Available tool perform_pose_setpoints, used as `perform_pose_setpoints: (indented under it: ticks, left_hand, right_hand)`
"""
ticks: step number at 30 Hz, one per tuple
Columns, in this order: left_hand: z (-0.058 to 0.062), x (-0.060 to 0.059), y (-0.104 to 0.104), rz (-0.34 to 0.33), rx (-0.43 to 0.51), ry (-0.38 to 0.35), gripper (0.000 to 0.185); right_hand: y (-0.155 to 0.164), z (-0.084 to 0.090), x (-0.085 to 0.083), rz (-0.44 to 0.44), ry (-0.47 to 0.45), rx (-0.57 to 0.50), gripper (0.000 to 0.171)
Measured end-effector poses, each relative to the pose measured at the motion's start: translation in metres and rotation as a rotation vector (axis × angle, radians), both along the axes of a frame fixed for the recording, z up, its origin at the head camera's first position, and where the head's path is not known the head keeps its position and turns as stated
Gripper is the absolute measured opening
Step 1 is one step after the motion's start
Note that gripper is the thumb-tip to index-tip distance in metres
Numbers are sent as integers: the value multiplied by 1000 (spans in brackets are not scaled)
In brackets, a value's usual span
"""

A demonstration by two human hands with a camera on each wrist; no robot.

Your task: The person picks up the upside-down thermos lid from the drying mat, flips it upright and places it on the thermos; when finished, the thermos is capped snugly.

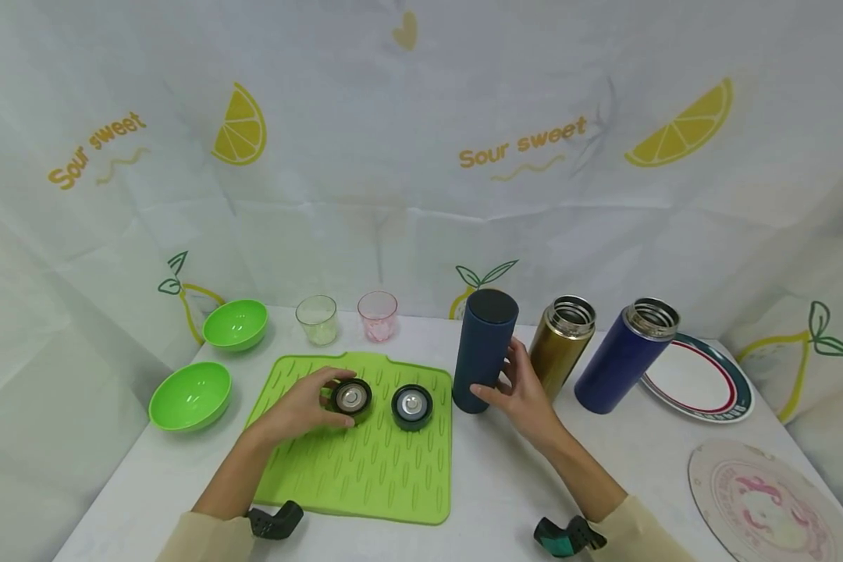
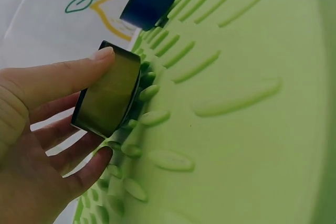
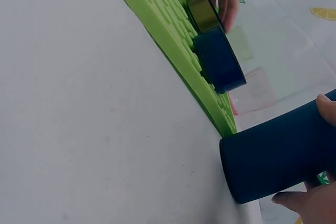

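Note:
My left hand [image 1: 302, 406] grips a gold-sided bottle lid [image 1: 352, 398] on the green ridged mat [image 1: 365, 476]; thumb and fingers curl round the lid [image 2: 107, 95] in the left wrist view. A dark blue lid [image 1: 412, 407] lies just right of it on the mat, also seen as the blue lid [image 3: 220, 61]. My right hand [image 1: 516, 386] holds a capped dark blue bottle [image 1: 485, 347] standing upright beside the mat's right edge; the bottle [image 3: 278, 153] fills the right wrist view's lower right.
An open gold bottle [image 1: 562, 343] and an open blue bottle [image 1: 625, 355] stand right of my right hand. Beyond them lie a striped plate [image 1: 702, 386] and a pink-printed plate [image 1: 766, 499]. Two green bowls [image 1: 191, 394] sit left, two small cups [image 1: 347, 318] behind the mat.

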State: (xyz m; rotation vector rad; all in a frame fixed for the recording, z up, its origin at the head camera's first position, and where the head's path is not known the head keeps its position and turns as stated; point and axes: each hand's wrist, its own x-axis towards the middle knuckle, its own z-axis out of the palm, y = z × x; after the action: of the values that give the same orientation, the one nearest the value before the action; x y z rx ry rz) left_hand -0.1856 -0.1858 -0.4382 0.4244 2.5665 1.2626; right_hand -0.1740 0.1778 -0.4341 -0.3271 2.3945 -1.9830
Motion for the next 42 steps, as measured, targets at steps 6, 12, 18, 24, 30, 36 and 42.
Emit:
perform_pose_setpoints:
  ticks: [6, 12, 18, 24, 30, 36, 42]
  left_hand:
    - [-2, -3, -1, 6, 11, -25, 78]
    - [-3, -3, -1, 15, 15, -27, 75]
    - [9, 0, 1, 44, 45, -46, 75]
    - [30, 4, 9, 1, 48, 46, 75]
    - [55, 15, 29, -89, 99, 171, 71]
    - [69, 25, 58, -145, 143, 230, 73]
    - [71, 27, 85, -189, 187, 265, 71]
  right_hand:
    - [0, 2, 14, 5, 2, 46, 107]
    - [7, 5, 27, 29, 53, 86, 107]
    - [14, 8, 42, 26, 96, 95, 104]
    - [15, 14, 54, -25, 217, 54, 84]
    - [5, 24, 59, 18, 276, 3, 59]
    - [-10, 31, 56, 102, 277, -32, 51]
    - [-18, 33, 51, 142, 275, -27, 49]
